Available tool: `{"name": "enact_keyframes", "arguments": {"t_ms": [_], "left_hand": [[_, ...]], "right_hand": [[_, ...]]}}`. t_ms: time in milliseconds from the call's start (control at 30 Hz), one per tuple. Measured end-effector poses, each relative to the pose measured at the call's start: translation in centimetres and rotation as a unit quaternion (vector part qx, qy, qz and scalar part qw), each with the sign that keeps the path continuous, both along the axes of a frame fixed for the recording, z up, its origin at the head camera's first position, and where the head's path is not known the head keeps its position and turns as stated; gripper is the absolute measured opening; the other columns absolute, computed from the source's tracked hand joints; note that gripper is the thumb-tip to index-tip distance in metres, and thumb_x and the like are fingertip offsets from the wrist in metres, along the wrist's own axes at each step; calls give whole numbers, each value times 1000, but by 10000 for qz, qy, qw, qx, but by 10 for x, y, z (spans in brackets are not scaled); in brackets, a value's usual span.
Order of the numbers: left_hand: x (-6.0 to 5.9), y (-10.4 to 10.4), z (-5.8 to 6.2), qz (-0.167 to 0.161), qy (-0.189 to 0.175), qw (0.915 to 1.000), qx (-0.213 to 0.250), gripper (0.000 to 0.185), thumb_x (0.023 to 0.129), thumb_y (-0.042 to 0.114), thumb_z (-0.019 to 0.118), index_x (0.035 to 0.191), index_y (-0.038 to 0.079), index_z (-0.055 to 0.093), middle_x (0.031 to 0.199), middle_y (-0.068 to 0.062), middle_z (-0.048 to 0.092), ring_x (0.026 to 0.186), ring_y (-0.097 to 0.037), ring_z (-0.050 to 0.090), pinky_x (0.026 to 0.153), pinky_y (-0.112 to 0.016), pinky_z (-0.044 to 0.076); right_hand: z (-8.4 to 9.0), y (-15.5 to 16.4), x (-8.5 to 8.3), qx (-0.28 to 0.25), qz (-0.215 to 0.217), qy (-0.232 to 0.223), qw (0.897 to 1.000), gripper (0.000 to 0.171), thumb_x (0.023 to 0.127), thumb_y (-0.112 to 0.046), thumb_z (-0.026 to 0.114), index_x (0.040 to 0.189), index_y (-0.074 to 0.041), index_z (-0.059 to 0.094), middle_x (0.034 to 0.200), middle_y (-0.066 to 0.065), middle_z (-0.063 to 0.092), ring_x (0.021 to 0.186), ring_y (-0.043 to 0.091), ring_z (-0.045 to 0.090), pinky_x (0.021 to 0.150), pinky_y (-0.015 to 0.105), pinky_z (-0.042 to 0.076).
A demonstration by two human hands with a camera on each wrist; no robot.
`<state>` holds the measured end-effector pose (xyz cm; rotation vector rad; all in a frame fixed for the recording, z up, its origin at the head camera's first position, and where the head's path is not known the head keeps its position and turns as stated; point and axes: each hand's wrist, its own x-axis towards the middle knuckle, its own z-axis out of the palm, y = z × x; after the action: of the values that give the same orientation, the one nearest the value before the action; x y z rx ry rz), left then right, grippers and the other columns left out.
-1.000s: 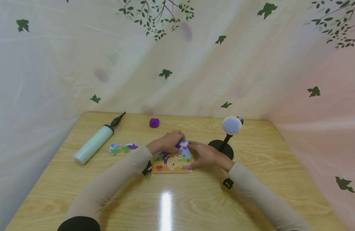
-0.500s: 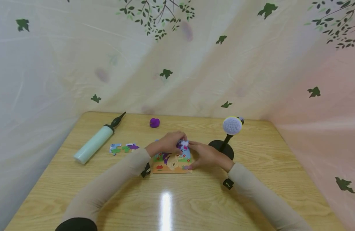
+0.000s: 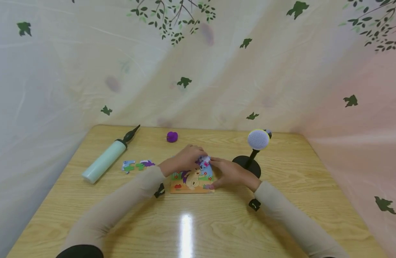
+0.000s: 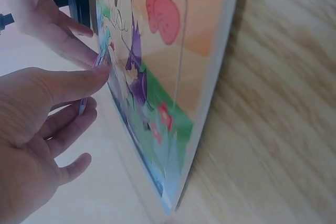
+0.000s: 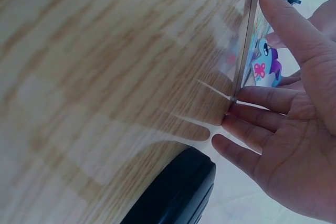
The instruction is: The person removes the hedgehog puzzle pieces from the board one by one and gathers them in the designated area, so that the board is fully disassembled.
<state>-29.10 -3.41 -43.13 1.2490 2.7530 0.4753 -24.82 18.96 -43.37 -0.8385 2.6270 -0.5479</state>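
A jigsaw puzzle board with a cartoon pony picture lies on the table, strawberries at its near left corner. Over its far right part, my left hand pinches a puzzle piece; it is light blue with a pink flower and an eye, and stands tilted up from the board in the right wrist view. My right hand rests along the right edge, thumb near the close corner, other fingertips at the far corner, fingers fairly straight. The left hand hides the board's far left part in the head view.
Several loose puzzle pieces lie left of the board. Farther left is a pale green hand pump with a black nozzle. A small purple object sits at the back. A microphone-like stand rises behind the right hand.
My left hand and forearm have shifted slightly left and away from me, uncovering more of the pony picture. The right hand stays in place at the board's edge.
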Motion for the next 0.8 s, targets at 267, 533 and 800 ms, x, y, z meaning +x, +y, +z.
{"name": "enact_keyframes", "arguments": {"t_ms": [267,533,800], "left_hand": [[-1,-22,11,111,-40,9988,478,48,85,8,79,131,-1,66,127,-16,68,115,-29,67,101,-40,55],[0,-70,24,421,-216,9960,752,48,89,12,77,134,-2,63,129,-17,66,121,-32,62,104,-45,53],[14,-112,27,726,-311,9948,643,47,88,11,78,131,-1,64,130,-18,66,123,-35,61,106,-50,50]], "right_hand": [[2,-1,1,138,-82,-52,9999,103,79,-57,82,155,-2,39,166,16,30,151,37,35,120,54,35],[0,-1,1,186,-134,-24,9997,104,78,-58,82,155,-3,39,166,14,30,152,35,33,122,53,32],[-1,0,2,94,-35,77,9999,103,79,-57,81,155,-2,39,166,16,30,151,36,34,121,52,33]]}}
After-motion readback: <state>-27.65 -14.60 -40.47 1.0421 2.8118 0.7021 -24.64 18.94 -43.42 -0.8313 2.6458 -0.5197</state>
